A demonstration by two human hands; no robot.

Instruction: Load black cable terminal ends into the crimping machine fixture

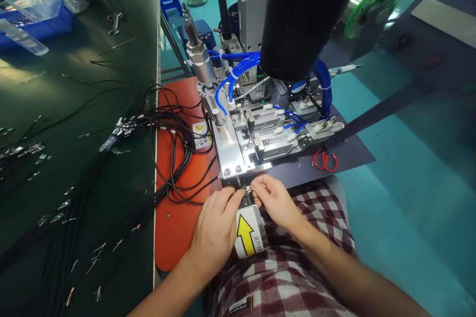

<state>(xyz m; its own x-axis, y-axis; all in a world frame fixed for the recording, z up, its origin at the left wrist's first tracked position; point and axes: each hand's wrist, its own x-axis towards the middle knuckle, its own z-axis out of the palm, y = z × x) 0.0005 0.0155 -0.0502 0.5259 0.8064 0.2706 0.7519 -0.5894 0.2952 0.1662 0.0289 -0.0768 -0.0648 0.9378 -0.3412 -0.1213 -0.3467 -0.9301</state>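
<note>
At the front of the machine, my left hand point(217, 220) is closed, its thumb and fingertips pinched at a small cable end point(248, 189). My right hand point(274, 202) meets it from the other side, thumb and forefinger closed on the fine coloured wires at the tip. A black cable point(193, 202) runs in from the left and passes out of sight behind my left hand. Both hands are over a narrow dark track point(244, 203), just in front of the metal plate point(232, 161). The yellow arrow label point(245, 235) lies below my fingers.
The machine point(267, 131) carries blue air tubes point(241, 67), with a wide black hose point(308, 15) hanging above. Red-handled scissors point(326, 161) lie to the right. Looped black cables point(178, 158) cover the orange board point(174, 242). Cable bundles point(74, 208) and a blue bin point(55, 22) occupy the left table.
</note>
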